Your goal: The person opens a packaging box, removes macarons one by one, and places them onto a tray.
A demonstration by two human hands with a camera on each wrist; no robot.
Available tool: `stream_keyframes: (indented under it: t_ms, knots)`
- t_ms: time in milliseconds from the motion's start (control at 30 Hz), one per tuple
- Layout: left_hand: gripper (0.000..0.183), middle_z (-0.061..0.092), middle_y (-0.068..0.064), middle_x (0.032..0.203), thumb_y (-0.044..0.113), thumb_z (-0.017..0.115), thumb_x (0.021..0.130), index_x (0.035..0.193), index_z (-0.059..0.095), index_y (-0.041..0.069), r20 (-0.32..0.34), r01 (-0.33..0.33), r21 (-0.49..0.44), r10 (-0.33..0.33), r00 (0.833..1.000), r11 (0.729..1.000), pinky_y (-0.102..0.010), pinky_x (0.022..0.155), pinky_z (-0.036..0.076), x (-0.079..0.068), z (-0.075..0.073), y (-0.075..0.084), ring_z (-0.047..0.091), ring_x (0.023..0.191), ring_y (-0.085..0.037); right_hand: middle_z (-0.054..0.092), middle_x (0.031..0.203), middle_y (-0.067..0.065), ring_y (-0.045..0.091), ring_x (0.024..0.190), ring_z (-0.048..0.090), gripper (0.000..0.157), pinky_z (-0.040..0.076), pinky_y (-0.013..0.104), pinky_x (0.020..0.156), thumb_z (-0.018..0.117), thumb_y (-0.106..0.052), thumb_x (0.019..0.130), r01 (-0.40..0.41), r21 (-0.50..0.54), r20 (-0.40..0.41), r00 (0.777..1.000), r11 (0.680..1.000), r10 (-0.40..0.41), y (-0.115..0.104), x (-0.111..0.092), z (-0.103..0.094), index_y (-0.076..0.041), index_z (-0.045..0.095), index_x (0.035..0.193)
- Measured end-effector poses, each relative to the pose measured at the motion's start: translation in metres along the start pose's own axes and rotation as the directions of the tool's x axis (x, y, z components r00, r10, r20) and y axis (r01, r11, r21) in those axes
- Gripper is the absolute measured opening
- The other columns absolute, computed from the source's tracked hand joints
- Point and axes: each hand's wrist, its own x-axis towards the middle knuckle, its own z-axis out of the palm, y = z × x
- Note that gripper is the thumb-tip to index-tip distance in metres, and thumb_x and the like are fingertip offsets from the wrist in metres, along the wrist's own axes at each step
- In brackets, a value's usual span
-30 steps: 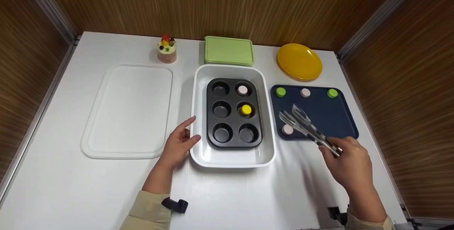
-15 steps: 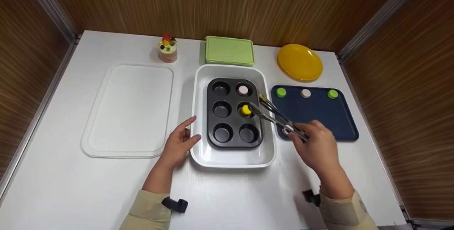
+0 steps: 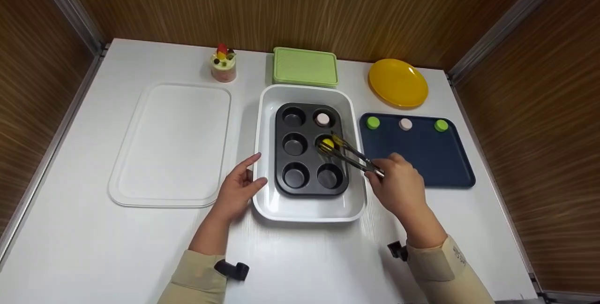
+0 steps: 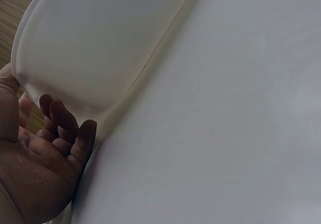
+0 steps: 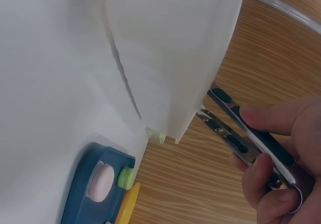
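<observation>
In the head view my right hand (image 3: 398, 184) grips metal tongs (image 3: 358, 162). Their tips stand on either side of a yellow macaron (image 3: 327, 144) in the middle right cup of a dark muffin tin (image 3: 312, 186). Whether they touch it I cannot tell. The tin lies inside a white basin (image 3: 309, 212). A pink macaron (image 3: 322, 119) sits in the tin's far right cup. My left hand (image 3: 236, 191) holds the basin's left rim, thumb over the edge; the left wrist view shows its other fingers (image 4: 65, 116) curled against the outer wall.
To the right, a navy tray (image 3: 422, 163) bears green macarons (image 3: 441, 125) and a pink one. Behind it lies a yellow plate (image 3: 398, 82). A green lidded box (image 3: 305, 67) and dessert cup (image 3: 223, 64) stand at the back. A white lid (image 3: 176, 144) lies left.
My right hand has moved left from over the navy tray, bringing the tongs to the yellow macaron in the tin. The near pink macaron on the tray is now hidden. My left hand stays put.
</observation>
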Motion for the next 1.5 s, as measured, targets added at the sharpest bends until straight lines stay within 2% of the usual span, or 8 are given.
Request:
stream_keyframes:
  t_ms: [133,333,433,833,1033,1300,1500]
  knots:
    - [0.063,0.053,-0.004,0.082,-0.005,0.075,0.094,0.152,0.052,-0.001,0.003,0.006,0.008,-0.006,1.0,1.0,-0.021,0.064,0.04,0.0,0.0,0.002,0.046,0.071,-0.012,0.063,0.088,0.012,0.038,0.07,0.066,0.02,0.053,0.059,0.058,0.082,-0.013,0.089,-0.006,-0.019,0.026,1.0,1.0,0.006,-0.002,0.003,0.001,-0.004,0.082,0.107]
    - [0.062,0.053,-0.004,0.083,-0.005,0.075,0.094,0.152,0.052,-0.001,-0.003,0.005,0.029,-0.005,1.0,1.0,-0.021,0.066,0.042,0.0,0.0,0.002,0.047,0.072,-0.013,0.057,0.08,0.01,0.037,0.066,0.063,0.009,0.051,0.058,0.056,0.082,-0.013,0.089,-0.018,-0.039,0.085,0.996,0.999,0.021,-0.007,0.01,0.0,-0.006,0.08,0.094]
    - [0.062,0.054,-0.004,0.083,-0.005,0.075,0.094,0.152,0.052,-0.002,-0.001,0.003,0.023,-0.003,1.0,1.0,-0.021,0.065,0.042,0.0,0.0,0.001,0.048,0.072,-0.012,0.055,0.078,0.009,0.036,0.065,0.062,0.007,0.051,0.057,0.056,0.083,-0.011,0.089,-0.01,-0.04,0.09,0.996,0.999,0.014,-0.008,0.012,0.0,-0.006,0.078,0.09]
    - [0.062,0.052,-0.003,0.081,-0.006,0.075,0.094,0.152,0.051,-0.003,0.004,-0.008,0.014,0.008,1.0,1.0,-0.021,0.064,0.041,0.0,0.0,-0.001,0.046,0.071,-0.012,0.057,0.079,0.008,0.034,0.064,0.062,0.008,0.051,0.055,0.056,0.084,-0.011,0.089,-0.004,-0.012,0.028,1.0,1.0,0.004,-0.005,0.006,0.005,-0.008,0.082,0.096]
    - [0.063,0.057,-0.006,0.084,-0.003,0.075,0.095,0.153,0.051,-0.001,0.004,0.019,0.008,-0.019,1.0,1.0,-0.022,0.064,0.042,0.0,0.0,0.002,0.049,0.072,-0.013,0.062,0.083,0.009,0.035,0.067,0.064,0.014,0.052,0.056,0.057,0.085,-0.01,0.088,0.002,0.018,-0.011,1.0,1.0,-0.001,-0.003,-0.001,0.001,-0.008,0.084,0.102]
    - [0.063,0.055,-0.005,0.084,-0.003,0.075,0.094,0.153,0.051,-0.001,0.001,0.025,0.011,-0.025,1.0,1.0,-0.021,0.065,0.042,-0.001,0.001,0.002,0.048,0.072,-0.012,0.066,0.088,0.012,0.037,0.074,0.068,0.02,0.054,0.059,0.061,0.086,-0.009,0.087,0.009,0.066,-0.077,0.997,0.998,-0.004,0.0,-0.009,-0.015,-0.005,0.083,0.106]
    - [0.063,0.054,-0.004,0.083,-0.005,0.074,0.095,0.152,0.05,-0.003,0.008,0.001,0.009,-0.001,1.0,1.0,-0.021,0.064,0.041,-0.001,0.0,0.001,0.047,0.071,-0.011,0.067,0.087,0.013,0.035,0.071,0.066,0.022,0.051,0.057,0.058,0.087,-0.006,0.086,0.025,0.059,-0.15,0.989,0.998,-0.016,0.003,-0.014,-0.032,-0.002,0.083,0.106]
